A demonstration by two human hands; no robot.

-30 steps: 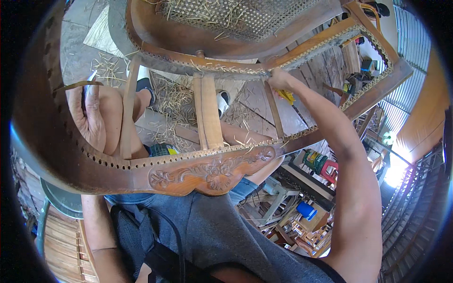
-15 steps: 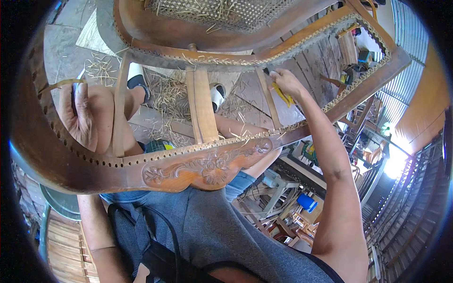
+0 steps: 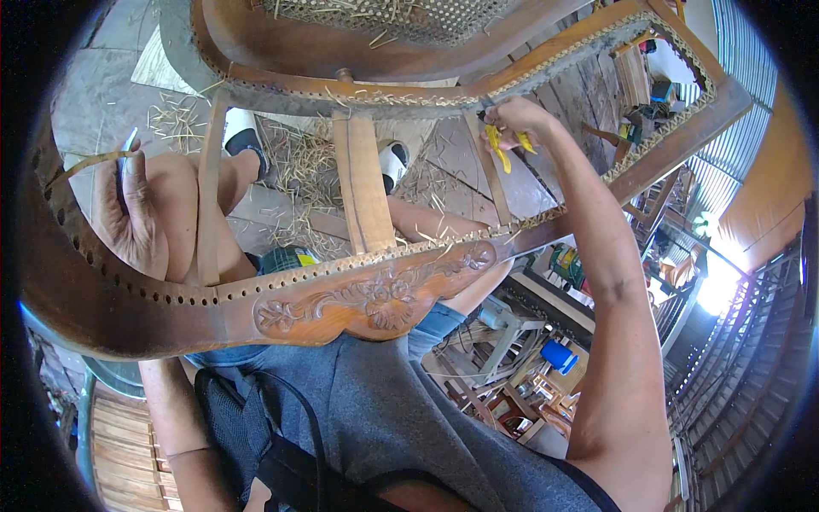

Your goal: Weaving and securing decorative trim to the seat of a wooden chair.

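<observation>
A carved brown wooden chair frame [image 3: 375,299], with rows of small holes along its edges, lies across my lap. At its left end, my left hand [image 3: 128,209] is closed around a slim metal tool [image 3: 128,145] whose shiny tip sticks up past the thumb. A tan strip of cane [image 3: 90,160] runs from the tip's side to the frame's holed left edge. My right hand [image 3: 522,119] grips yellow-handled pliers [image 3: 499,149] near the far rail, their dark jaws pointing left beside a wooden crosspiece [image 3: 488,166]. Whether the jaws touch the rail cannot be made out.
Loose cane scraps [image 3: 299,183] litter the floor around my feet. A woven cane panel [image 3: 384,21] with more scraps on it is set in the frame's far part. A wide wooden slat [image 3: 363,183] crosses the middle. A blue container [image 3: 559,357] stands at the right.
My right hand has turned slightly and lifted, with the pliers' handles now spread more visibly. My left hand has shifted a little left, and more of the metal tip shows.
</observation>
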